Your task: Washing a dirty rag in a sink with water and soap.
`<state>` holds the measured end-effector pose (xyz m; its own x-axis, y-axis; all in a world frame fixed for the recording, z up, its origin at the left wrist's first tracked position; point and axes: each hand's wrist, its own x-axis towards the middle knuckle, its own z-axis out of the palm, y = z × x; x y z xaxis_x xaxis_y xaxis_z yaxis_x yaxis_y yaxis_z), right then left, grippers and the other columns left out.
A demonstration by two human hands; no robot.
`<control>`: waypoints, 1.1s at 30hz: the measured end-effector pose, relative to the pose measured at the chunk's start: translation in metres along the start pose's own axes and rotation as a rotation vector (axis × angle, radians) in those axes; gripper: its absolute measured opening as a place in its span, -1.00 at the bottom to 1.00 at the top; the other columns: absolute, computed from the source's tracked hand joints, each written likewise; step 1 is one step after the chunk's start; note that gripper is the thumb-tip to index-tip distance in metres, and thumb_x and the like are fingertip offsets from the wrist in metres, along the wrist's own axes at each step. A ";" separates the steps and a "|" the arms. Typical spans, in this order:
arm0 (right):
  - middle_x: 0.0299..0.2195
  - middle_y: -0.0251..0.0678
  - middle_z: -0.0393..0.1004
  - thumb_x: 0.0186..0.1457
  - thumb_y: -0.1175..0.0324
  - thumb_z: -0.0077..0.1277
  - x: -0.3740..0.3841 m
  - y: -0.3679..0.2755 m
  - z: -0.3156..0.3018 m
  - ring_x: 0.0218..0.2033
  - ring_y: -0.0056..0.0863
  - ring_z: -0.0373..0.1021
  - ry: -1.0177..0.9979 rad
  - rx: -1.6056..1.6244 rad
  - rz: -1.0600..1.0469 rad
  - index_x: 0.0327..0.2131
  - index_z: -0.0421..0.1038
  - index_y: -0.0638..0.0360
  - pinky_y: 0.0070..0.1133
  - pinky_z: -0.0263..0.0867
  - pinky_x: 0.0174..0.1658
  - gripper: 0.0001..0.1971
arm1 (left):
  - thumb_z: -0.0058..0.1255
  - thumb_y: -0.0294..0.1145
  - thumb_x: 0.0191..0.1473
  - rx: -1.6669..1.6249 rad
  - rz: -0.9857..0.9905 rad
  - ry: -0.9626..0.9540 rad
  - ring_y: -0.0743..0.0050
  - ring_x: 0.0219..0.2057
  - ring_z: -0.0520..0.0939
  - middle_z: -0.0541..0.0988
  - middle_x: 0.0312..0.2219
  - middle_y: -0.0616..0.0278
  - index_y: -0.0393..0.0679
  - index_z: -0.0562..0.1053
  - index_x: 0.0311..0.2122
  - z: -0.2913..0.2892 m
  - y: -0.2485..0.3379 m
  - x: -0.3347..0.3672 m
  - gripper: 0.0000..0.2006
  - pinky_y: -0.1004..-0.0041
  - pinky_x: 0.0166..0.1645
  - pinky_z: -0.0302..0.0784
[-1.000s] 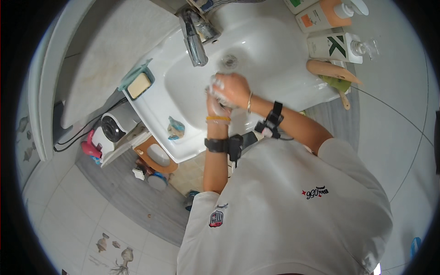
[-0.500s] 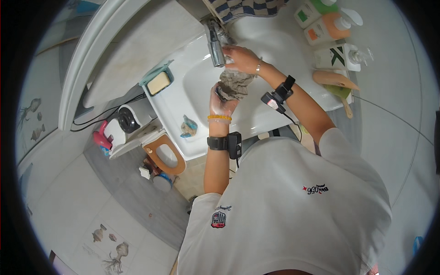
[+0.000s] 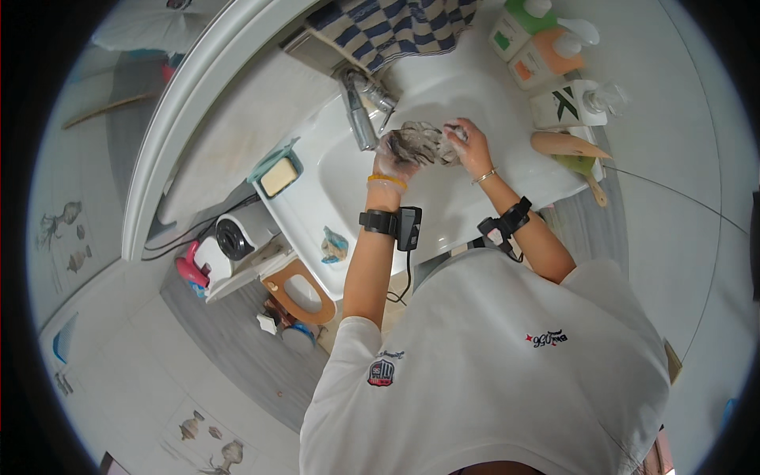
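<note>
Over the bowl of the white sink (image 3: 340, 170), just in front of the chrome tap (image 3: 358, 119), both hands close on a crumpled grey-and-white cloth (image 3: 419, 142). The left hand (image 3: 393, 156) grips the end of the bundle nearer the tap, fingers curled into the folds; the right hand (image 3: 469, 146) clasps the far end, so the cloth is bunched between them and held clear of the bowl's bottom. It looks wet and limp, probably soapy, so it is likely soft, light for its bulk but heavier with water, and somewhat slippery; a firm hold with whole fingers wrapped round a gathered wad, as here, seems safer than a pinch at an edge, which could slide out. Nothing about it seems fragile. On the sink's rim to the left of the tap sits a bar of soap in a teal dish (image 3: 279, 172), and on the rim's front left corner lies a small crumpled blue-green thing (image 3: 333, 245). Right of the sink stand several pump bottles (image 3: 546, 47), and a checked towel (image 3: 396, 28) hangs behind the tap.
</note>
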<state>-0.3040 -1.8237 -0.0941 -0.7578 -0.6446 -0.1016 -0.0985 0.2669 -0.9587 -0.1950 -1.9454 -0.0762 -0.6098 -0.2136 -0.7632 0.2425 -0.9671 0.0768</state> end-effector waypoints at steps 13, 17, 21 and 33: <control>-0.53 -0.25 0.41 -0.15 0.28 0.03 -0.016 0.020 0.007 -0.48 -0.48 0.31 0.211 0.162 0.102 -0.46 0.37 0.25 -0.63 0.22 -0.33 -0.78 | -0.35 -0.31 -0.02 0.089 -0.103 0.005 0.13 -0.12 0.35 0.38 -0.20 0.06 -0.25 0.31 -0.20 0.009 0.013 0.030 -0.69 0.16 0.01 0.18; -0.56 -0.23 0.40 -0.15 0.25 0.03 -0.013 0.013 0.035 -0.53 -0.46 0.31 0.167 0.207 0.126 -0.46 0.36 0.27 -0.60 0.22 -0.39 -0.74 | -0.28 -0.35 -0.06 0.101 -0.051 0.115 0.16 -0.12 0.35 0.39 -0.21 0.10 -0.21 0.33 -0.22 -0.004 0.025 0.025 -0.73 0.15 0.00 0.18; -0.60 -0.22 0.39 -0.15 0.21 0.03 -0.009 0.010 0.066 -0.56 -0.46 0.30 0.117 0.205 0.137 -0.48 0.35 0.28 -0.59 0.21 -0.43 -0.71 | -0.27 -0.37 -0.07 0.017 -0.049 -0.029 0.14 -0.13 0.35 0.38 -0.20 0.08 -0.21 0.32 -0.22 -0.022 0.039 0.002 -0.72 0.14 0.01 0.17; -0.63 -0.06 0.37 -0.17 0.16 0.03 0.024 0.014 0.147 -0.60 -0.28 0.34 -0.122 -0.039 -0.132 -0.54 0.34 0.34 -0.49 0.23 -0.46 -0.65 | -0.28 -0.43 -0.12 -0.132 0.256 0.045 0.10 -0.06 0.27 0.31 -0.11 0.04 -0.28 0.27 -0.15 -0.053 0.077 -0.087 -0.65 0.15 0.06 0.09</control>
<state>-0.2287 -1.9404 -0.1494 -0.6527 -0.7575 -0.0094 -0.2188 0.2005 -0.9550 -0.0833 -1.9940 -0.0383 -0.4823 -0.4392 -0.7579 0.4820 -0.8555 0.1890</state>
